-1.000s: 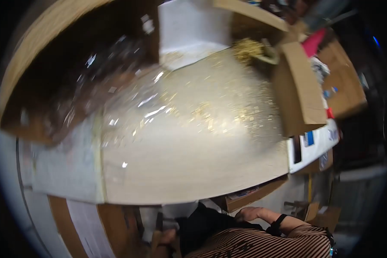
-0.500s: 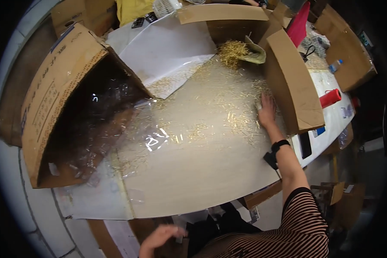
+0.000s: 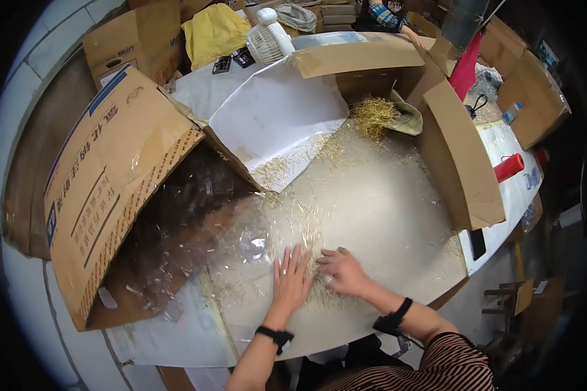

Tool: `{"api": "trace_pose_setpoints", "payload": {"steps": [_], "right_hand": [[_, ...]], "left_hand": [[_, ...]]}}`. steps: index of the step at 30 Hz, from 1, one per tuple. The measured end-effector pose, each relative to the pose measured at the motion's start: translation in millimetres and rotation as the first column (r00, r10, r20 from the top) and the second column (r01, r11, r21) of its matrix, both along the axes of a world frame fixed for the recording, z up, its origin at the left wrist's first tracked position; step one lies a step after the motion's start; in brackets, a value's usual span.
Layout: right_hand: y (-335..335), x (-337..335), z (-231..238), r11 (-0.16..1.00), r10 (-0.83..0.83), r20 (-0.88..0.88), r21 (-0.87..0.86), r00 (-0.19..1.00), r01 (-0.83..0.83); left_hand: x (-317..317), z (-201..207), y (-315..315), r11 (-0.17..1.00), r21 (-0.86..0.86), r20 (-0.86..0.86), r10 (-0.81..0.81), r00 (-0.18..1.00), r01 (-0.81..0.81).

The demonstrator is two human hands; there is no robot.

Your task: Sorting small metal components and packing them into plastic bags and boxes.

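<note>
My left hand (image 3: 291, 280) lies flat on the pale tabletop (image 3: 391, 208), its fingers spread and pointing away from me. Right beside it is my right hand (image 3: 344, 272), turned with its fingers stretched leftward over the table. Thin gold-coloured metal pieces (image 3: 304, 218), like pins, are scattered around and just beyond both hands. Neither hand appears to hold anything; what lies under the palms is hidden. A thick heap of the same gold pieces (image 3: 374, 117) sits at the far side, against a curled greenish sheet (image 3: 407, 120).
At the left, a large tipped cardboard box (image 3: 111, 176) holds clear plastic bags (image 3: 195, 215). Cardboard walls (image 3: 466, 156) border the table at the right and back. A white sheet (image 3: 280, 111) slopes behind. Far off are a white fan (image 3: 269, 40), a red cylinder (image 3: 509, 167) and another person's arm (image 3: 388, 16).
My right hand has swept from the right wall to the near middle, and my left hand has come up onto the table. Gold pieces on the right have shifted left and nearer. The view has shifted.
</note>
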State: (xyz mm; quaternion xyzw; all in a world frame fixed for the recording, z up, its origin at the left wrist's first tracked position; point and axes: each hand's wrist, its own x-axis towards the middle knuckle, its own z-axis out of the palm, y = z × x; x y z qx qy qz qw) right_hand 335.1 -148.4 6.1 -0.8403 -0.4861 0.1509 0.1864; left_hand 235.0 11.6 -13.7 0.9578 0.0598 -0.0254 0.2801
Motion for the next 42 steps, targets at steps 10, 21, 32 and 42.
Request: {"api": "trace_pose_setpoints", "payload": {"steps": [10, 21, 32, 42], "right_hand": [[101.1, 246.1, -11.5, 0.791, -0.589, 0.277, 0.006, 0.759, 0.612], [162.0, 178.7, 23.8, 0.961, -0.278, 0.021, 0.018, 0.960, 0.278], [23.1, 106.2, 4.5, 0.967, -0.172, -0.061, 0.179, 0.983, 0.180], [-55.8, 217.2, -17.4, 0.736, -0.592, 0.318, -0.159, 0.740, 0.658]], "left_hand": [[-32.2, 6.6, 9.3, 0.994, 0.107, -0.034, 0.010, 0.999, -0.006], [-35.3, 3.0, 14.3, 0.995, 0.061, 0.030, 0.077, 0.997, -0.078], [-42.4, -1.9, 11.7, 0.979, 0.123, 0.005, 0.161, 0.987, -0.161], [-36.6, 1.4, 4.4, 0.973, 0.171, 0.059, 0.150, 0.987, -0.158]]}}
